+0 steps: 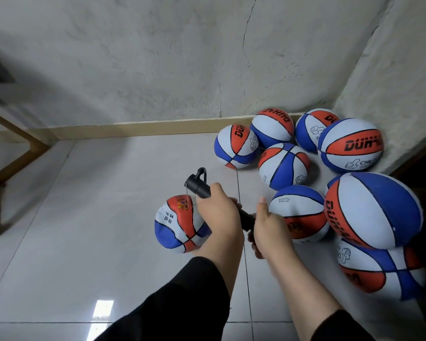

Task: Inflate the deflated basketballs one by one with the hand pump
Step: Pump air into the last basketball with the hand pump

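While beside one pump (pixel 199 187), nine basketballs (pixel 283 166)

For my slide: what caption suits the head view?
Both hands work a black hand pump needled into one basketball on the floor.

We count nine red, white and blue rubber basketballs (pixel 284 166), eight clustered in the corner, one apart (pixel 177 225) on the floor, one black plastic hand pump (pixel 198 188), two bare hands (pixel 219 212) in our view.

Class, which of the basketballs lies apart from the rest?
The basketball beside the left hand, under the pump's nozzle end; the others cluster near the corner.
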The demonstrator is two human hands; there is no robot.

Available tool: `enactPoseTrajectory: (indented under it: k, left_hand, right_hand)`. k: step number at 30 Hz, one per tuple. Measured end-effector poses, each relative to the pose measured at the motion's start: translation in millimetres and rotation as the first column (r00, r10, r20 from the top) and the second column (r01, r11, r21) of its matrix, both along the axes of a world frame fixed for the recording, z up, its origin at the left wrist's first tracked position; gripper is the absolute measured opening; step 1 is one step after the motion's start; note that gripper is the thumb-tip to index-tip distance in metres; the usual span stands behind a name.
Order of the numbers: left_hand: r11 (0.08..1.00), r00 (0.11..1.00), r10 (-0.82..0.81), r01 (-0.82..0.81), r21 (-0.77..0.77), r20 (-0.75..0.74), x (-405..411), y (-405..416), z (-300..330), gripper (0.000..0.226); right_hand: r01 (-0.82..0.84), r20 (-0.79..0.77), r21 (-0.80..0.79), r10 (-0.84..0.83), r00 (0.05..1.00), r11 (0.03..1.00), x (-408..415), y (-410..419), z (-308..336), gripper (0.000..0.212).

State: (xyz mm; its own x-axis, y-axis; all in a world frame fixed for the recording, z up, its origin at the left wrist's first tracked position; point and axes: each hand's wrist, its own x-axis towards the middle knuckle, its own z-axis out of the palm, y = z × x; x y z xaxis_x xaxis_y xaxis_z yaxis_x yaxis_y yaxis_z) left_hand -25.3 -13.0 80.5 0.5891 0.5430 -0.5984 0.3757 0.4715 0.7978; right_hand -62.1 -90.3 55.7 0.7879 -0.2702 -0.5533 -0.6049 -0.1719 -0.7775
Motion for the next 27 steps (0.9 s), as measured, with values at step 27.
enactPoseTrajectory:
  k: [27]
  left_hand:
    - [0.998,0.998,-0.067,0.067,0.023,0.018,6.5,8.1,1.5,0.003]
  right_hand:
    - [0.081,-0.021,0.101,-0.079,0.997,0.992,-3.0,4.1,3.4,0.068]
